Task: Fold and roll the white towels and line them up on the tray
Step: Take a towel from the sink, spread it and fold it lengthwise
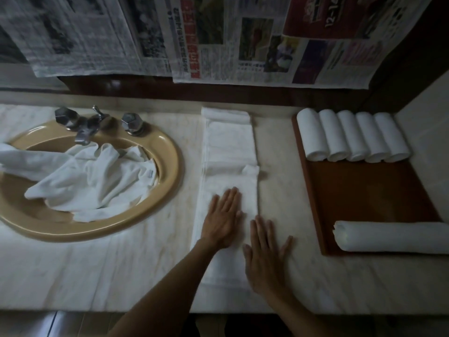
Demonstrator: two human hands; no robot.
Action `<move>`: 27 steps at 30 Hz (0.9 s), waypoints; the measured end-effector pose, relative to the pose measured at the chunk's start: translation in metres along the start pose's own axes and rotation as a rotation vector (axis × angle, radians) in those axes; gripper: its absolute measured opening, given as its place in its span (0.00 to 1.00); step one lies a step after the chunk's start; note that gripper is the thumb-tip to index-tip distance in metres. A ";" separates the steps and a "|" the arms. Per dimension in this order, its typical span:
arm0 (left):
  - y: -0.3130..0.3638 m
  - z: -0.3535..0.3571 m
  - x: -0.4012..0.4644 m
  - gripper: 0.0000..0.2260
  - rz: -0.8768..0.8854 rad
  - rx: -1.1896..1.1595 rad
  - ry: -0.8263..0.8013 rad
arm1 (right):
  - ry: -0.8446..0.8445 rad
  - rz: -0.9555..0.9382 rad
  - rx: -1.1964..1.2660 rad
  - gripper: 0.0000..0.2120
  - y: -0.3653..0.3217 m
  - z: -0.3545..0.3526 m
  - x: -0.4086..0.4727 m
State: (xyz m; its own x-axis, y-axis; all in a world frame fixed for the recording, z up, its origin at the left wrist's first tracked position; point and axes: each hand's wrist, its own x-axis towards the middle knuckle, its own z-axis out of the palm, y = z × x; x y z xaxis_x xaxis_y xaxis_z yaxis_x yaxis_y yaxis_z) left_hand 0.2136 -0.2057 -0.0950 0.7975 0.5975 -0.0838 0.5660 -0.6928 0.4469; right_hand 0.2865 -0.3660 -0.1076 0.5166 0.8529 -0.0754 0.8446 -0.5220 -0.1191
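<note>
Towel, white, folded into a long narrow strip, lies flat on the marble counter between the sink and the tray, running from the near edge toward the back wall. Its far end is turned over into a short thick fold; a small corner sticks up about midway along the right edge.

Left hand: flat, fingers straight and together, palm pressing down on the near part of the strip. Nothing gripped.

Right hand: flat, fingers straight and slightly spread, lying half on the strip's right edge and half on bare counter. Nothing gripped. The two hands sit just beside each other, right nearer the camera.

Tray, reddish-brown wood, stands to the right of the strip, apart from it. Five rolled towels lie side by side in a row at its far end, touching one another. One longer roll lies crosswise at the near end, its right part cut off by the frame edge. Middle of the tray is bare wood.

Sink, tan oval basin, sits to the left of the strip. A heap of loose white towels fills the basin, one end trailing over the left rim. Chrome tap with two faceted handles stands at the back of the basin.

Newspaper sheets hang across the wall behind the counter, above a dark wooden ledge.

Lighting dim; hands slightly blurred.
</note>
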 end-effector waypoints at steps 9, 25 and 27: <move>-0.008 -0.007 -0.002 0.30 -0.309 0.013 0.145 | -0.019 0.031 0.072 0.30 0.000 0.003 0.001; -0.010 -0.009 -0.145 0.10 0.208 -0.022 0.221 | 0.191 -0.386 0.323 0.22 0.018 -0.016 -0.016; -0.019 0.004 -0.166 0.11 0.273 0.006 0.182 | 0.242 -0.537 0.388 0.14 0.026 -0.013 -0.034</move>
State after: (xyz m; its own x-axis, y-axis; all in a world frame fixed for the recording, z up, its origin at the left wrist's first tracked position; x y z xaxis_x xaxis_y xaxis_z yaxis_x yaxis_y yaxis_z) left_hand 0.0713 -0.2935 -0.0927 0.8698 0.4515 0.1988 0.3382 -0.8391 0.4260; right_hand 0.2924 -0.4084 -0.0951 0.0975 0.9458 0.3097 0.9035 0.0463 -0.4260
